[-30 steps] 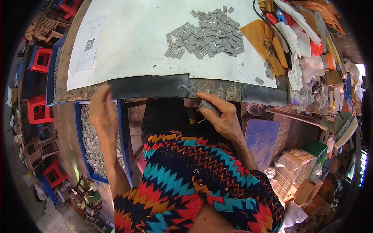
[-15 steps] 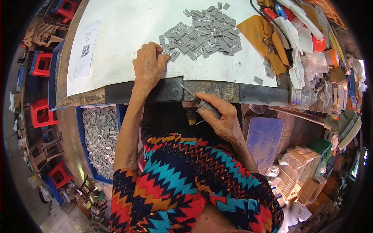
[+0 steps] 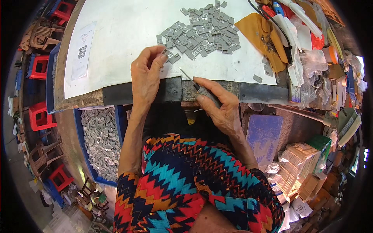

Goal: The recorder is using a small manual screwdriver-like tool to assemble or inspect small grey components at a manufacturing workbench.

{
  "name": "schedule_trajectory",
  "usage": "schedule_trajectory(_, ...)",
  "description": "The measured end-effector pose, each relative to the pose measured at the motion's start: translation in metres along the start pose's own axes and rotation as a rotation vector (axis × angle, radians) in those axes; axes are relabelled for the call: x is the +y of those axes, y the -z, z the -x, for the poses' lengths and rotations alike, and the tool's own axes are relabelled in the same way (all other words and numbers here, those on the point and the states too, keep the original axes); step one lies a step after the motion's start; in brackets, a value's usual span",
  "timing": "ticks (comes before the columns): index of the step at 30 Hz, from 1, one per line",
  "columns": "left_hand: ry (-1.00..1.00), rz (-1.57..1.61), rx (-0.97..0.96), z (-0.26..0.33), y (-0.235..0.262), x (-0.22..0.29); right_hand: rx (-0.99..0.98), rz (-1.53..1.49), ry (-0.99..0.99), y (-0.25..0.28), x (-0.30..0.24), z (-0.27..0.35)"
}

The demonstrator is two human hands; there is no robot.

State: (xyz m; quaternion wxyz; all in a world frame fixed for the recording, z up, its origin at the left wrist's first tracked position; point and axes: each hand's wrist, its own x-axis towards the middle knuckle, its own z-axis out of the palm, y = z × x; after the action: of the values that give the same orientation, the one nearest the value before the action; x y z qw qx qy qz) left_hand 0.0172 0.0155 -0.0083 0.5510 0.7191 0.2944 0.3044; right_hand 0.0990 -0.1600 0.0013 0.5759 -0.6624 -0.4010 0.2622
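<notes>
My left hand (image 3: 145,73) is over the near part of the white-covered tabletop, thumb and forefinger closed on a small grey rectangular piece (image 3: 166,52). Just right of those fingertips, a couple of similar pieces lie at the edge of a loose heap of grey pieces (image 3: 202,33). At the table's front edge, my right hand (image 3: 219,101) is wrapped round a thin-bladed hand tool (image 3: 204,92) with a grey, wrapped-looking handle. Its slim metal tip points up and left, toward the left hand, without touching the piece.
A blue bin (image 3: 99,143) full of grey pieces stands below the table on the left. A paper sheet (image 3: 83,50) lies on the tabletop. To the right are a brown paper wrapper (image 3: 264,35), plastic bags (image 3: 314,64) and a few stray pieces (image 3: 257,78). Red stools (image 3: 40,115) stand far left.
My left hand has turned and drawn its fingers up, with the thumb and forefinger pinching a grey piece. The tool in my right hand has shifted slightly up and left.
</notes>
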Motion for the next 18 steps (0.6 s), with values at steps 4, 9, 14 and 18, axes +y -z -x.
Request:
schedule_trajectory(4, 0.110, 0.155, -0.097, 0.013, 0.000, 0.012, 0.000, -0.039, -0.062, -0.002, -0.005, -0.004)
schedule_trajectory(9, 0.193, 0.387, -0.206, 0.021, -0.003, 0.015, -0.005, 0.039, 0.033, -0.003, -0.005, -0.005)
schedule_trajectory(14, 0.201, 0.342, -0.224, 0.024, -0.003, 0.014, -0.008, 0.026, 0.005, -0.003, -0.004, -0.004)
schedule_trajectory(18, 0.181, 0.327, -0.208, 0.026, -0.003, 0.014, -0.014, 0.011, -0.018, -0.006, 0.000, -0.003)
